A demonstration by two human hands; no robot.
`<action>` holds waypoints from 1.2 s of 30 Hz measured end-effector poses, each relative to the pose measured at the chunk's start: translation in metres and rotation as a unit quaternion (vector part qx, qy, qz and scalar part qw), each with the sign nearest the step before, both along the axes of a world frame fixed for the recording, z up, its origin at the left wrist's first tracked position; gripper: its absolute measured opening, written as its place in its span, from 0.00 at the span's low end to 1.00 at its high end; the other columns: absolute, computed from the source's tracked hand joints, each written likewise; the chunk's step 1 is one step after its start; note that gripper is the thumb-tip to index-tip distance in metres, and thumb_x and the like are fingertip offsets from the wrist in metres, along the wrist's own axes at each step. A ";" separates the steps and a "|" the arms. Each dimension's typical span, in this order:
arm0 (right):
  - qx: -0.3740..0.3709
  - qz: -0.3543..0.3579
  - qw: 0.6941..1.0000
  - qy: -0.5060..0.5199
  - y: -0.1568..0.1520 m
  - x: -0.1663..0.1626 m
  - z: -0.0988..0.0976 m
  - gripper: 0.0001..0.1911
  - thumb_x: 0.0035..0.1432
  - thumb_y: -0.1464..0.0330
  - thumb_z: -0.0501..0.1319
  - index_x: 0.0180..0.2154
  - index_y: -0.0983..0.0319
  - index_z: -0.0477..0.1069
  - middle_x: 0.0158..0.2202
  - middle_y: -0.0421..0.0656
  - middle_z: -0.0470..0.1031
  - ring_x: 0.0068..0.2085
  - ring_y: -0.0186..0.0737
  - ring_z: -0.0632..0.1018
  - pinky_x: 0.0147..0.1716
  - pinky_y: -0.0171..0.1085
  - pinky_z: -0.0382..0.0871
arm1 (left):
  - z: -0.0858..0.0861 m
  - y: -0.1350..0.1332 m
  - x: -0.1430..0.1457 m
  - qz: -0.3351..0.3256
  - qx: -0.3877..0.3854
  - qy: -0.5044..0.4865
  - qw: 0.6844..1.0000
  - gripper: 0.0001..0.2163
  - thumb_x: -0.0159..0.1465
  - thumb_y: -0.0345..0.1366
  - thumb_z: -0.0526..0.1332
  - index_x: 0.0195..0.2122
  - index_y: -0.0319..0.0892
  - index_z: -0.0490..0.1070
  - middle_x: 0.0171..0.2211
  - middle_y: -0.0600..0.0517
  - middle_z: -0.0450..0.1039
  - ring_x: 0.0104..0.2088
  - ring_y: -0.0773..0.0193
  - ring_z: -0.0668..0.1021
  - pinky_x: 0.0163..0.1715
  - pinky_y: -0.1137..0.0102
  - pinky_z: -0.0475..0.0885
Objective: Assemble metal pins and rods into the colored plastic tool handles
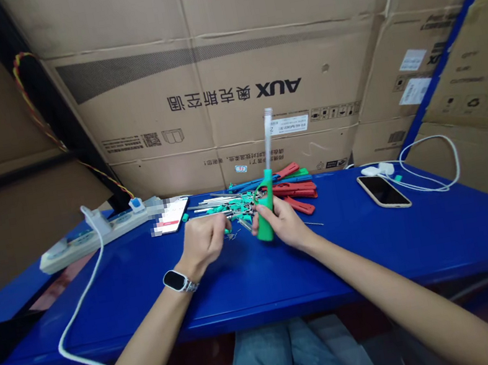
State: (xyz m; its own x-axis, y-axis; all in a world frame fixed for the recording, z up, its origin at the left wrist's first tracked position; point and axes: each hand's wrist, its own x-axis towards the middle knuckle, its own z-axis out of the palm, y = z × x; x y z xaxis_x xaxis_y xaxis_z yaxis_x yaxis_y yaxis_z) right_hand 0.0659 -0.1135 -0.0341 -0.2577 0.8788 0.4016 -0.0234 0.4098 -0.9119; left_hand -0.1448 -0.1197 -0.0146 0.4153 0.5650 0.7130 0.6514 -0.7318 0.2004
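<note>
My right hand (286, 222) is wrapped round the green handle of a long-necked gas lighter (265, 229). The lighter stands nearly upright, its silver tube pointing up. To its left, my left hand (204, 240) is closed just above the table, with a bit of green showing beside its fingertips; what it grips is mostly hidden. Behind both hands lies a pile of small green parts (241, 206) mixed with thin metal tubes (216, 200). Red lighter bodies (297, 189) lie at the right of the pile, along with blue and green ones.
The blue table (355, 251) backs onto a large cardboard sheet (135, 76). At left are a white power strip (93, 237), a white cable (78, 312) and a lit phone (172, 215). A dark-screened phone (384, 190) and a white charger cable (445, 185) lie at right.
</note>
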 end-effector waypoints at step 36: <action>0.127 -0.091 0.812 -0.562 0.005 0.063 0.018 0.04 0.62 0.69 0.58 0.39 0.61 0.70 0.40 0.48 0.78 0.42 0.46 0.78 0.38 0.39 0.67 | -0.012 0.004 0.017 -0.147 -0.152 0.146 0.966 0.07 0.63 0.40 0.63 0.37 0.42 0.74 0.37 0.50 0.75 0.39 0.58 0.76 0.41 0.65 0.69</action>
State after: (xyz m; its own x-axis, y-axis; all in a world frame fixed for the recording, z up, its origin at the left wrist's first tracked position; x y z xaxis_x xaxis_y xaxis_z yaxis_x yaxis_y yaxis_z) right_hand 0.1285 -0.1088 -0.0162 -0.4618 0.8690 0.1776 0.8473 0.4914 -0.2014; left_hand -0.1276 -0.1154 -0.0265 0.7478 0.5575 0.3605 0.4863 -0.8296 0.2743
